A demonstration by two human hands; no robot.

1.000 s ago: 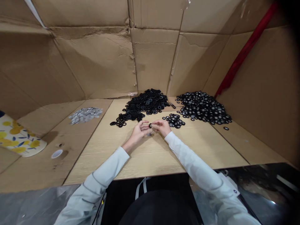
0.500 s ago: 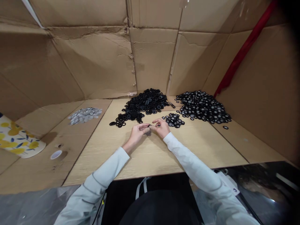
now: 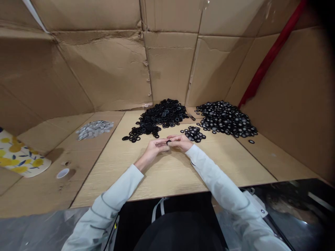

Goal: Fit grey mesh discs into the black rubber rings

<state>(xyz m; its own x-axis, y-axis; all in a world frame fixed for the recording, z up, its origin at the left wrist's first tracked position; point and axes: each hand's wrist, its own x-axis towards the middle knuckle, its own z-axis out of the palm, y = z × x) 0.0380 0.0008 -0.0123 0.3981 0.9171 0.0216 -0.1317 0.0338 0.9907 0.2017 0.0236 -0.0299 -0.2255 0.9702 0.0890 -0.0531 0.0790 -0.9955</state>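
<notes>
My left hand (image 3: 154, 149) and my right hand (image 3: 181, 142) meet over the middle of the board, both with fingers closed on one small black ring (image 3: 169, 142). Beyond them lies a heap of black rings (image 3: 167, 113), with a looser spread towards its front left. Just past my right hand is a small pile of black rings with pale centres (image 3: 194, 134). A larger pile of the same pieces (image 3: 227, 118) lies at the back right. Grey flat discs (image 3: 95, 129) form a pile at the left.
Cardboard walls (image 3: 104, 69) enclose the work surface (image 3: 115, 174). A lemon-patterned object (image 3: 23, 157) and a white tape roll (image 3: 62, 173) are at the left. A small metal tool (image 3: 192, 117) lies between the back heaps. Red cloth (image 3: 272, 55) hangs at the right.
The fingers of my right hand have come down and closed nearer to my left hand. The black ring between the hands now shows more of its face.
</notes>
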